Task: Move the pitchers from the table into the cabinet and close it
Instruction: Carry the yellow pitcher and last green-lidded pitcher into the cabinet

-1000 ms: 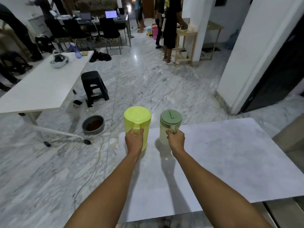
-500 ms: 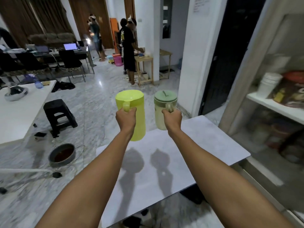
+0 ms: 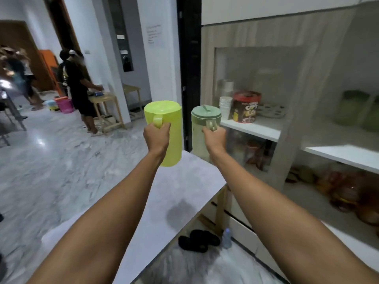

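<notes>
My left hand (image 3: 156, 136) grips the handle of a bright yellow-green pitcher (image 3: 171, 140), held upright in the air above the grey table (image 3: 184, 193). My right hand (image 3: 214, 138) grips the handle of a pale pitcher with a dull green lid (image 3: 202, 128), also upright and lifted. Both pitchers hang side by side just left of the cabinet (image 3: 287, 111). The cabinet stands on the right with white shelves; a glass-paned door or panel (image 3: 256, 74) covers its left section.
On the cabinet shelf stand stacked white cups (image 3: 225, 105), a red-lidded snack tin (image 3: 247, 107) and green containers (image 3: 356, 109). Bags fill the lower shelves. Black sandals (image 3: 196, 240) and a small bottle lie on the floor. People stand by a wooden stand (image 3: 106, 107) at the back left.
Both pitchers were lifted off the table and carried rightward. My view swung right, so the cabinet now fills the right half.
</notes>
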